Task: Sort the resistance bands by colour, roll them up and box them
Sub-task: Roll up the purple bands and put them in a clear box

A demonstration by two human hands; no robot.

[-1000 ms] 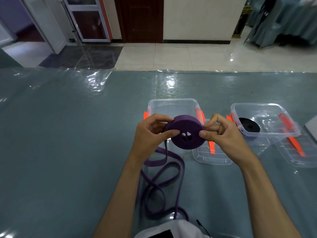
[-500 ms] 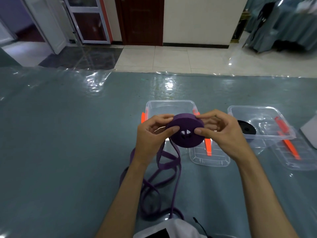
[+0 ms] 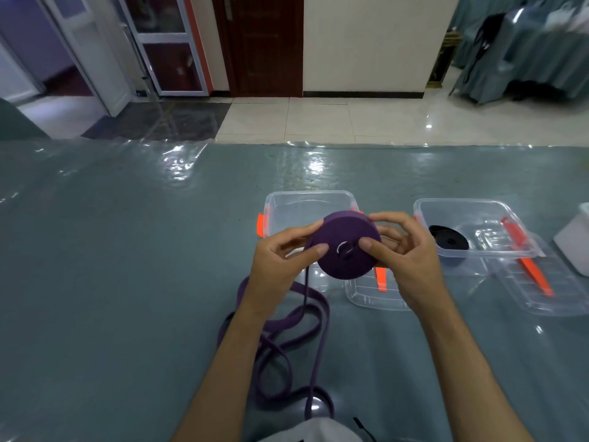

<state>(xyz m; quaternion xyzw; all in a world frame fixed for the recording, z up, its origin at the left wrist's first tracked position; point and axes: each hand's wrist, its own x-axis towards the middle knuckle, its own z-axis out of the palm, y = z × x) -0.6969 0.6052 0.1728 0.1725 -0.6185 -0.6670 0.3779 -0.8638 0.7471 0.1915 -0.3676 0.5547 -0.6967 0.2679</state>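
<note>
Nearest the body, the loose tail of the purple band (image 3: 280, 339) lies in slack loops on the grey-green table cover (image 3: 111, 282), running from the table's near edge up toward the hands.

Above the loops, both hands hold the rolled part of the band, a thick purple coil (image 3: 345, 247), lifted off the table with its flat face turned toward the camera. Left hand (image 3: 280, 263): fingers curled round the coil's left rim, thumb pressed on the near face. Right hand (image 3: 404, 253): thumb on the near face beside the centre hole, fingers wrapped behind the coil's right side. The unrolled strip drops from the coil's left edge, past the left hand, down to the loops.

Just behind the coil sits a clear box (image 3: 306, 205) with orange clips; the coil and hands hide its near part, and nothing can be made out inside it. A clear lid (image 3: 373, 298) with an orange clip lies beside it, under the right hand.

Further right, well apart from the hands, a second clear box (image 3: 471, 215) holds a rolled black band (image 3: 449, 239). Its lid (image 3: 554, 282) lies to its right, partly under it. A white object (image 3: 577, 244) is cut off at the right edge.

Beyond the table: tiled floor (image 3: 350, 122) and a dark door (image 3: 264, 43).
</note>
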